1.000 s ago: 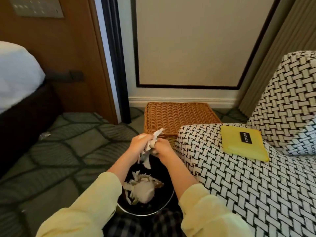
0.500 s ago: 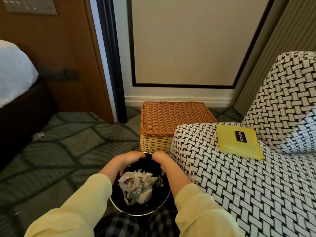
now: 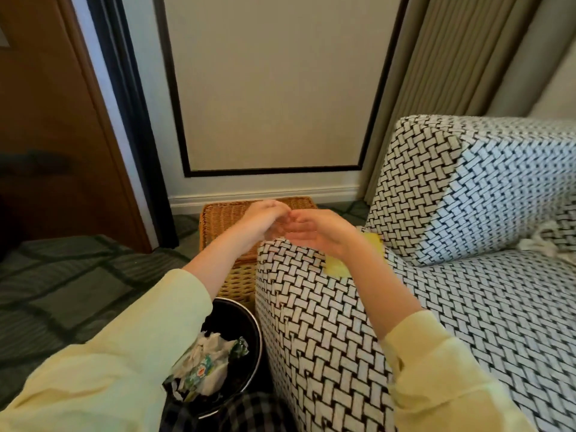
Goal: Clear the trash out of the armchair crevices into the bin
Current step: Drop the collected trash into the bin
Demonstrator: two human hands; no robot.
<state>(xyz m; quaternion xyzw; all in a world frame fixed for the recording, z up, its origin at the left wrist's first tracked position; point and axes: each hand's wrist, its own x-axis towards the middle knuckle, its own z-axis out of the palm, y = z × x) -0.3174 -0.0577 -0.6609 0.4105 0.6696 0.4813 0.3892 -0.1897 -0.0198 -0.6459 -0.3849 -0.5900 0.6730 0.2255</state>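
The black-and-white woven armchair (image 3: pixel 467 307) fills the right. The round black bin (image 3: pixel 257 332) stands against its near-left armrest with crumpled paper trash (image 3: pixel 205 360) inside. Left hand (image 3: pixel 265 222) and right hand (image 3: pixel 314 233) hover fingertips touching, loose, apparently empty. The white scrap (image 3: pixel 542 241) in the far-right seat crevice could be overlooked.

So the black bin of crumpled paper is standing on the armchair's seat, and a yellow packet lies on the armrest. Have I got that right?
Not quite. The head view shows the bin of crumpled paper standing on the floor beside the armchair, not on its seat. The yellow packet does lie on the armrest.
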